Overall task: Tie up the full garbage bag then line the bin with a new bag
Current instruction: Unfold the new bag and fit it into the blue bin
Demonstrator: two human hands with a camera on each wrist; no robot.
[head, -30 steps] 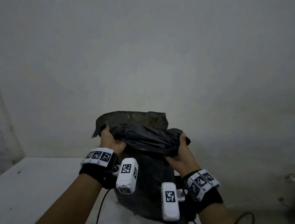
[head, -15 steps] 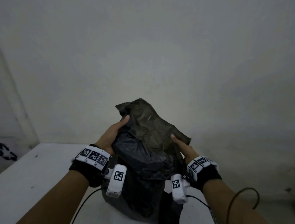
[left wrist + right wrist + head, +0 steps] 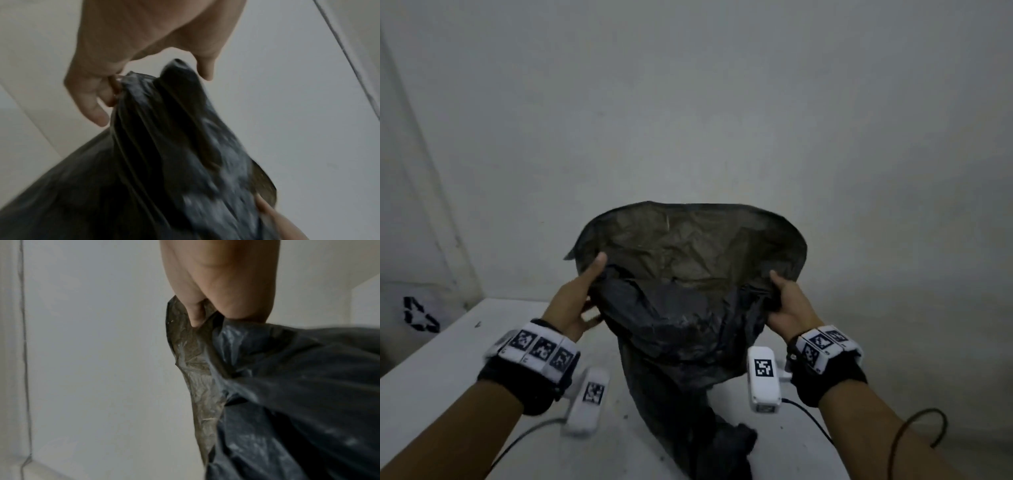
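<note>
A black plastic garbage bag (image 3: 681, 308) hangs in the air in front of me with its mouth spread wide; its thin far wall looks brownish against the wall. My left hand (image 3: 582, 294) pinches the left side of the bag's rim, seen close in the left wrist view on the bag (image 3: 164, 129). My right hand (image 3: 784, 301) grips the right side of the rim, fingers curled into the plastic of the bag (image 3: 267, 386). The bag's tail droops onto the white surface (image 3: 448, 359) below. No bin is visible.
A plain pale wall (image 3: 722, 102) stands close behind the bag. At the far left a white object with a black recycling mark (image 3: 417, 315) sits below a corner of the wall. Cables (image 3: 914, 428) trail from my wrist devices.
My hands have moved apart, and the bag's mouth, bunched half a second ago, is now stretched open wide. The view has tilted slightly down.
</note>
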